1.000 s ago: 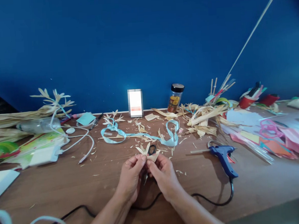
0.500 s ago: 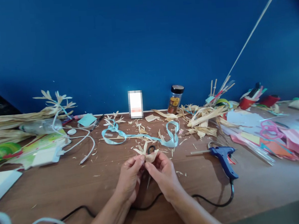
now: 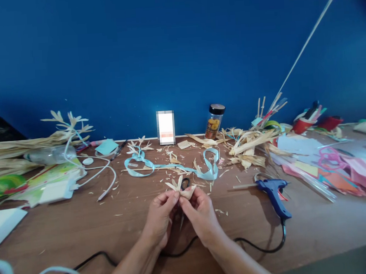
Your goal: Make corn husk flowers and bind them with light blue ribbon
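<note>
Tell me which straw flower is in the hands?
The small pale flower pinched between left hand and right hand; the other flowers lie by the wall.

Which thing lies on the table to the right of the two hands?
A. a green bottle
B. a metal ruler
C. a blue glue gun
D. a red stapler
C: the blue glue gun lies on the wooden table, right of the right hand, its black cord trailing toward the person.

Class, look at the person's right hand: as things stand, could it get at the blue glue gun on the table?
Probably yes, once freed. The glue gun lies in the open on the table, right of the right hand, nothing between; but both hands pinch a husk flower.
</note>
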Available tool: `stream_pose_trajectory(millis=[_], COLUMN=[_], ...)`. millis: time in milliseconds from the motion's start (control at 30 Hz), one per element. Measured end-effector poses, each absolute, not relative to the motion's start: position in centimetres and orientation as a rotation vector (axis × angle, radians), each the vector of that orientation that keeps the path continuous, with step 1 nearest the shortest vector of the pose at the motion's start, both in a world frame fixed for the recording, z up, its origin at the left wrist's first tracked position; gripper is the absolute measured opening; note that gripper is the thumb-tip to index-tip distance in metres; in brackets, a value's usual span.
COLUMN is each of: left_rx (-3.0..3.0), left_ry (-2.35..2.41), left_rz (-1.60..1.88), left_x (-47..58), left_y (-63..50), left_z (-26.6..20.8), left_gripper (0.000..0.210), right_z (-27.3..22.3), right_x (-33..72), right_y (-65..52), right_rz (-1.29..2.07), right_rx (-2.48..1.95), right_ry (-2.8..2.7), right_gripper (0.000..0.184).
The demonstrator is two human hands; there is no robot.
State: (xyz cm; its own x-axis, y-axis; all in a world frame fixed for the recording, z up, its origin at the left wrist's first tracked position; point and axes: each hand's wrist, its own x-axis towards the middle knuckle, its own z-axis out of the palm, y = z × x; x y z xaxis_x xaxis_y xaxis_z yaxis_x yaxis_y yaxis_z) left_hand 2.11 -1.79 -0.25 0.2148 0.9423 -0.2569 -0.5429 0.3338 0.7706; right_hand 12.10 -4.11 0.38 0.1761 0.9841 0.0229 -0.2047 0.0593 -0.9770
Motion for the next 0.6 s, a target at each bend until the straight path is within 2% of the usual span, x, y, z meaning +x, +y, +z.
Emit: stream_pose_trajectory(millis=[333, 600], left_rx=[0.595, 0.618], left_ry=[0.84, 0.838], left_rz=[1.172, 1.192], left_x=[2.24, 2.29], left_y=[-1.89, -2.01], left_z=[-0.46, -0.15], left_gripper=[0.011, 0.008], right_z=[0.34, 0.57], right_x=[11.94, 11.96], right_y=[-4.28, -4.21], right_rz=[0.957, 0.965], right_rx=[-1.324, -1.28], right_ry=[-1.086, -1.152], right_gripper=[0.014, 0.01])
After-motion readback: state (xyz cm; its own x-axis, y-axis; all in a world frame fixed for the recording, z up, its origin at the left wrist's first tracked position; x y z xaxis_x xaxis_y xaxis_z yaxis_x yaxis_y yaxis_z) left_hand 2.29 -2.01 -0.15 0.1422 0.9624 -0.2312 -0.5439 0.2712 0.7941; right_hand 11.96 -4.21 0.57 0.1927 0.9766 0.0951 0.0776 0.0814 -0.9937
